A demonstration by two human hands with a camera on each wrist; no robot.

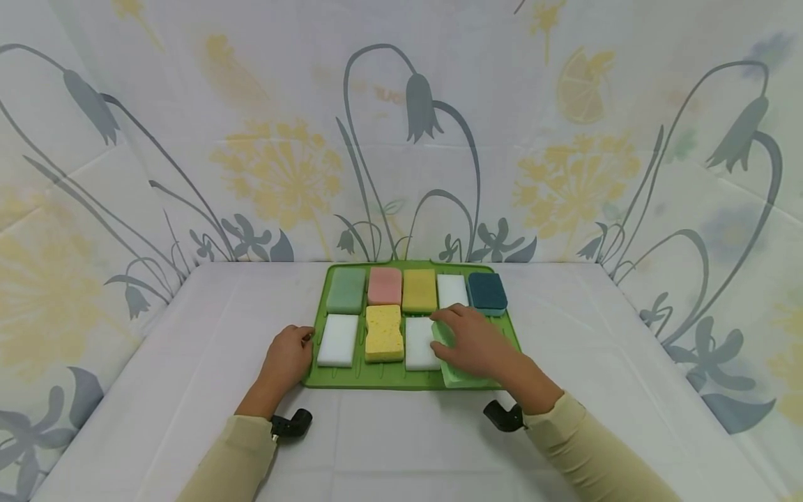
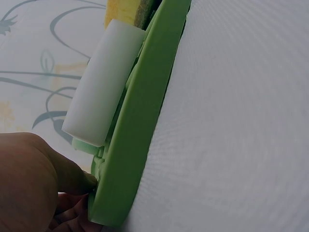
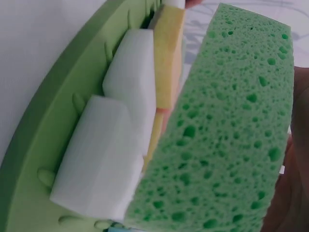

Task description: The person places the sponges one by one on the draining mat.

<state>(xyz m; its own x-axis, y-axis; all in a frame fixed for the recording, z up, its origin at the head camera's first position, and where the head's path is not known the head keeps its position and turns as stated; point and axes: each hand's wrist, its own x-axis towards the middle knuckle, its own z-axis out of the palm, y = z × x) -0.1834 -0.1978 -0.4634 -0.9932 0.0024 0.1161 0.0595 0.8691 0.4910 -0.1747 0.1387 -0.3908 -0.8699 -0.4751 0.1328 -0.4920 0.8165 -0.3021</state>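
Note:
My right hand (image 1: pixel 479 343) grips a light green sponge (image 3: pixel 222 130) with visible pores, held raised and tilted over the front right of a green tray (image 1: pixel 376 378). Below and beside that sponge, the right wrist view has a white block (image 3: pixel 94 159), with another white block (image 3: pixel 131 72) next to it. At the tray's left edge, my left hand (image 1: pixel 288 359) pinches the rim; its thumb (image 2: pixel 79 179) presses the rim's inner side while the other fingers are partly hidden behind it. A white block (image 2: pixel 104 82) lies near that hand.
Along the tray's back row lie a sage green sponge (image 1: pixel 346 291), a pink sponge (image 1: pixel 385 286), a yellow sponge (image 1: pixel 419 291), a white block (image 1: pixel 452 289) and a dark teal sponge (image 1: pixel 486 291). A notched yellow sponge (image 1: pixel 384 335) sits in front. The white-covered table (image 1: pixel 401 446) surrounds the tray.

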